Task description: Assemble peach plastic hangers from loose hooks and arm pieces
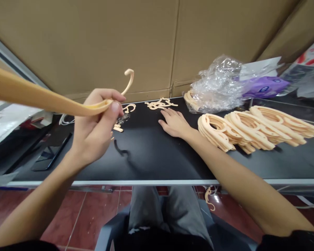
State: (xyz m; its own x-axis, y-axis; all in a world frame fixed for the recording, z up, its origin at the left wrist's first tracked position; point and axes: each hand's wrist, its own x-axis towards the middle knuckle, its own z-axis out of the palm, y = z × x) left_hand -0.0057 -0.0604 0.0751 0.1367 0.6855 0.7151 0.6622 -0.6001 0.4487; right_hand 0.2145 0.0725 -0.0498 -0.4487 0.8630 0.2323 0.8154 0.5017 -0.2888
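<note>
A cream-coloured plastic hanger (pixel 54 97) with its hook turned up is pinched between the thumb and fingers of my left hand (pixel 95 129), raised above the table. Its long arm runs off to the left edge of the view. My right hand (pixel 174 122) rests on the black tabletop with fingers spread, close to a small heap of loose hanger hooks (pixel 161 104). Behind my left hand lie another hook (pixel 129 108) and a few small cream pieces (pixel 118 128), partly covered by the hand.
Several stacks of cream hanger parts (pixel 251 129) lie at the right. Behind them are a clear plastic bag (pixel 217 83) and a purple packet (pixel 267 87). A phone (pixel 51 155) lies at the left. Cardboard (pixel 115 42) stands along the back. A cream piece (pixel 208 198) shows below the table edge.
</note>
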